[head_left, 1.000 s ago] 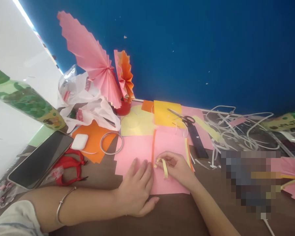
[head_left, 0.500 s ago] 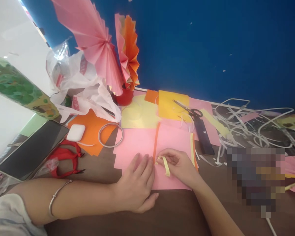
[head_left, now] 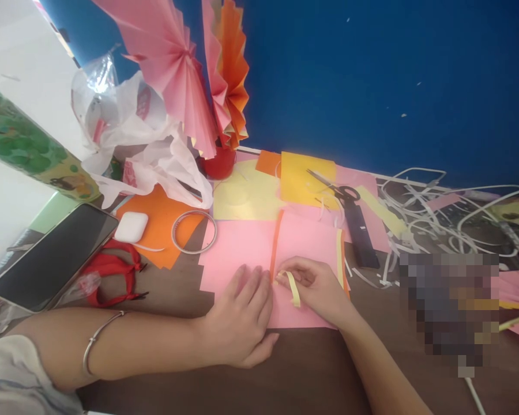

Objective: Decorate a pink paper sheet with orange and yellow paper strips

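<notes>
Pink paper sheets (head_left: 242, 245) lie on the brown table, with an orange strip (head_left: 276, 242) running down their middle. Pressed flat on the pink paper, just left of that strip, is my left hand (head_left: 244, 317), its fingers stretched out. My right hand (head_left: 318, 288) pinches a narrow yellow paper strip (head_left: 292, 288) near the orange one; the strip's loose end curls down over the paper. Along the right side of the pink sheet runs a yellow and orange edge (head_left: 341, 253). My fingers partly hide the lower end of the orange strip.
Scissors (head_left: 348, 193) and a black box cutter-like bar (head_left: 362, 236) lie behind my right hand. White cables (head_left: 415, 213) tangle at the right. A roll of tape (head_left: 194, 251), a white earbud case (head_left: 131, 227) and a phone (head_left: 54, 256) sit at the left. Folded paper fans (head_left: 185, 69) stand behind.
The view has tilted slightly, so the background sits a little higher. Both hands keep nearly the same places on the paper, and the right still pinches the yellow strip.
</notes>
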Demonstrator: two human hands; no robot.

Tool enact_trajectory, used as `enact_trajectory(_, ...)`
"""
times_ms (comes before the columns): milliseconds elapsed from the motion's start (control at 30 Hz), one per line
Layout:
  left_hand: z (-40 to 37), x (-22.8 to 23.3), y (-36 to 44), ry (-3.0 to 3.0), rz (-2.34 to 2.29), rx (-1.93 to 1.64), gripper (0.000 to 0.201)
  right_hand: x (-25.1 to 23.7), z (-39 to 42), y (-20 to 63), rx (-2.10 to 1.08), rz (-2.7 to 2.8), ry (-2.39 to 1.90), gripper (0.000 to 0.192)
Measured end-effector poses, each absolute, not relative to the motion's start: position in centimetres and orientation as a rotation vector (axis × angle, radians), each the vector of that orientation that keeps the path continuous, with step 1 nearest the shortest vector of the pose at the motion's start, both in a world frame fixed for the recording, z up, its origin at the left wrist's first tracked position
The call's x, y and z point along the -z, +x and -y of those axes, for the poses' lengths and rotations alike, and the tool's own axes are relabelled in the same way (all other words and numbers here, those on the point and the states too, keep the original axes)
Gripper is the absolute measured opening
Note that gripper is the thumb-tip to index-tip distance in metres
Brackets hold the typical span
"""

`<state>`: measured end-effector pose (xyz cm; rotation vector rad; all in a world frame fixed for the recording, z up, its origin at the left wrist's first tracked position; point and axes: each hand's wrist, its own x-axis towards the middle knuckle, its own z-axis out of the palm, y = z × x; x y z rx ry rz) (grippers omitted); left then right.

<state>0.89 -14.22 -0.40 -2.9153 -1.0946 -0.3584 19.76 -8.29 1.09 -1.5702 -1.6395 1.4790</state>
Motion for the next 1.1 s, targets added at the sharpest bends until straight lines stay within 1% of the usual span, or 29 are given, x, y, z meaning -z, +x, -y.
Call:
enact_trajectory(433, 14.2, 0.4, 0.9, -2.928, 1.093, 0.339, 0.061, -0.4, 8.6, 19.9, -1.446, 1.672, -1.552, 0.019)
enact_trajectory(767, 14.0, 0.4, 0.8, -2.948, 1.112, 0.349, 0.055, -0.1, 9.0, 19.9, -1.376, 1.739, -1.546, 0.007)
enact_trajectory(1100, 13.9, 0.3, 0.8, -2.959, 1.117, 0.316, 0.059, -0.1, 9.2, 19.8, -1.348, 1.738, -1.557, 0.009)
